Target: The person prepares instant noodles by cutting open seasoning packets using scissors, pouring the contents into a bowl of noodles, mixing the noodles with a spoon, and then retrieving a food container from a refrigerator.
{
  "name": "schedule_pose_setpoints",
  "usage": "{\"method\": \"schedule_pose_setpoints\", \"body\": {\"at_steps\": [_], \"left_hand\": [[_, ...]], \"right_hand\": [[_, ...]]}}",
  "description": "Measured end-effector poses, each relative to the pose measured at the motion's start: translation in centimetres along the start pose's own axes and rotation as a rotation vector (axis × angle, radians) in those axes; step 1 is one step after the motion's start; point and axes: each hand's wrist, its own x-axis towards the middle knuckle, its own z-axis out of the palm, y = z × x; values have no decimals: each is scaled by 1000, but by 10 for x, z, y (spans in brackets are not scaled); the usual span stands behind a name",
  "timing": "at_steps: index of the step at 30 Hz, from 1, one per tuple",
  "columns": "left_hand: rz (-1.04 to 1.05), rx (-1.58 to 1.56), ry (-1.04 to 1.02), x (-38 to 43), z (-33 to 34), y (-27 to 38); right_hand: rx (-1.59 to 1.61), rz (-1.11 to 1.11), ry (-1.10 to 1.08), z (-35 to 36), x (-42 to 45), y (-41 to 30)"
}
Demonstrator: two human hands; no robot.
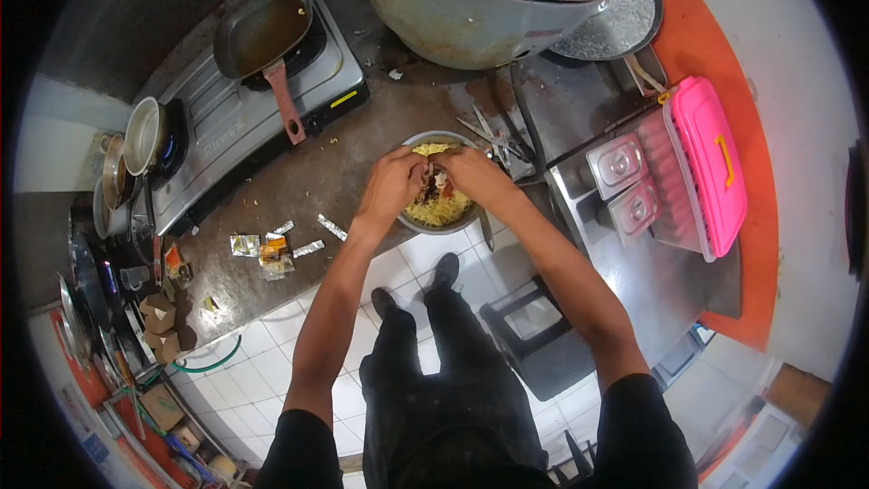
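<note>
A round metal bowl [438,229] of yellow instant noodles [440,209] sits at the counter's front edge. Dark, red and pale seasoning [438,185] lies in a heap on the noodles. My left hand [397,180] and my right hand [472,173] meet over the bowl, fingertips pinched together on a small packet [430,168] that the fingers mostly hide. A utensil's handle [487,229] sticks out past the bowl's near right rim. Left of the bowl, opened seasoning sachets [273,249] and torn foil strips [332,226] are scattered.
A two-burner gas stove [224,115] carries a grill pan [261,30] and a small saucepan [144,136] over a blue flame. Behind the bowl stands a large metal pot [475,20]; scissors [490,130] lie nearby. Lidded steel containers [635,207] and a pink-lidded box [709,163] are right.
</note>
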Motion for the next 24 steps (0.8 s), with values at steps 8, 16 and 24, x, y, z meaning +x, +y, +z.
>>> {"method": "schedule_pose_setpoints", "body": {"at_steps": [8,16,24], "left_hand": [[4,115,-109,0,8,-2],[-31,93,-96,-8,21,4],[-27,126,-17,-12,13,-9]], "right_hand": [[-49,81,-21,17,5,2],[-28,184,-35,42,4,21],[-19,-42,67,18,-7,13]]}}
